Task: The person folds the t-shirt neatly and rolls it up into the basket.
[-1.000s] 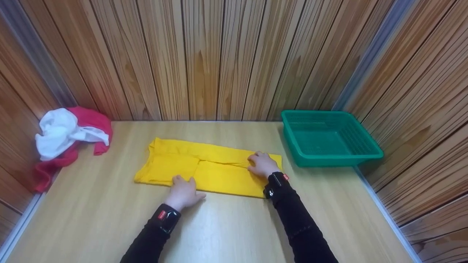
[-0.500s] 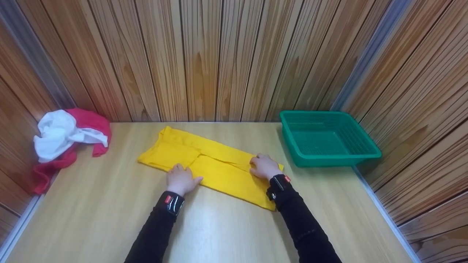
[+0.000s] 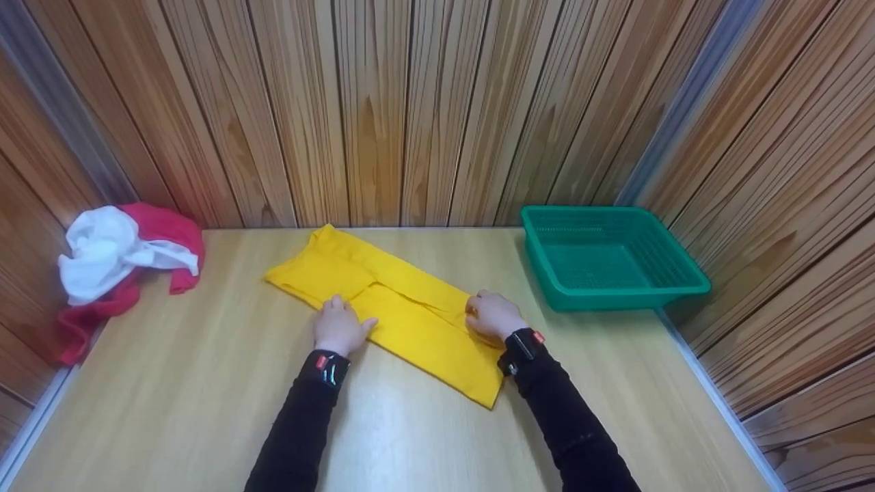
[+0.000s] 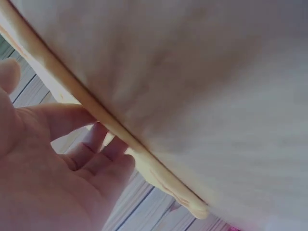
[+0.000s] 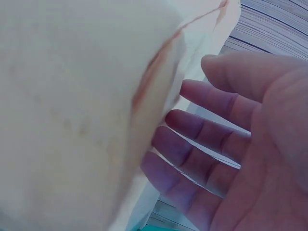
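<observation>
A yellow garment [image 3: 410, 321], folded into a long strip, lies slantwise on the table, its left end farther back than its right. Near its front edge, my left hand [image 3: 340, 328] touches the cloth with extended fingers and the thumb apart. In the left wrist view, the fingertips of the left hand [image 4: 72, 159] meet the fabric's edge. Toward the right end, my right hand [image 3: 495, 316] rests on the top with bent, relaxed fingers. The right wrist view has the fingertips of the right hand [image 5: 202, 130] against the cloth beside a fold, thumb separate.
A green plastic basket [image 3: 615, 297] stands at the back right, close to the wood-panelled wall [image 3: 424, 109]. At the back left, a white cloth [image 3: 102, 253] lies crumpled over a red cloth [image 3: 167, 229]. The pale wooden table [image 3: 205, 410] runs beneath everything.
The yellow garment has turned clockwise: its left end went toward the back wall and its right end came nearer. My left hand moved slightly away with it; the right hand barely shifted.
</observation>
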Demonstrator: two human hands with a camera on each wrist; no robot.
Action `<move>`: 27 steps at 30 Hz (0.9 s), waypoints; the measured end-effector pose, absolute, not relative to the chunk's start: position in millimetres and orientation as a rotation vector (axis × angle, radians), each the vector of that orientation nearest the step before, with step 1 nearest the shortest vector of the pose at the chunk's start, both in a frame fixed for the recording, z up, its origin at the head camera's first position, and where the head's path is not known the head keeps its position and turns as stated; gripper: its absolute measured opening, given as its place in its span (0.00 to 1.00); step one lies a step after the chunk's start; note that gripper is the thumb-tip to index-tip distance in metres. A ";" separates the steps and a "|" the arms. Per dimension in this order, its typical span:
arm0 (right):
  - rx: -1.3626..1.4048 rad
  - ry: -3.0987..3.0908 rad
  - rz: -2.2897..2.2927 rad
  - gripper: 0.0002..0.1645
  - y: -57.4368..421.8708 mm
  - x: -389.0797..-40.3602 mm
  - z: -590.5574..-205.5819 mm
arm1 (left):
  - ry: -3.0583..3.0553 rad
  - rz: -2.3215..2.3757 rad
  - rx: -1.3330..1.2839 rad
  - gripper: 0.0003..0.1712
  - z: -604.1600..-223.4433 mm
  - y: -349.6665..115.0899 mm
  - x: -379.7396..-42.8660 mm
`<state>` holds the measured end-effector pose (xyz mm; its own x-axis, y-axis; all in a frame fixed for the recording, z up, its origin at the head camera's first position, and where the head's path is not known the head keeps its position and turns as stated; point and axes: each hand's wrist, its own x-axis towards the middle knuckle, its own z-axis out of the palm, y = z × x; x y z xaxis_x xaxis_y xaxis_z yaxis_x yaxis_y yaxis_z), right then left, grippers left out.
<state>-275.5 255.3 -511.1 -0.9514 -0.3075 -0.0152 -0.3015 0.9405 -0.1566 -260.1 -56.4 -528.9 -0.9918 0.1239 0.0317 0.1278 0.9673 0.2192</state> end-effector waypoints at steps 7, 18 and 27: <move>-0.464 3.039 -0.274 0.08 255.5 -275.8 -509.4 | -3.109 -0.441 -0.261 0.44 -526.3 -67.2 -262.2; -0.451 2.952 -0.298 0.08 250.5 -274.7 -507.2 | -3.158 -0.464 -0.242 0.43 -523.9 -69.5 -264.1; -0.446 2.904 -0.377 0.07 250.5 -275.9 -507.2 | -3.151 -0.474 -0.278 0.45 -526.5 -73.4 -267.9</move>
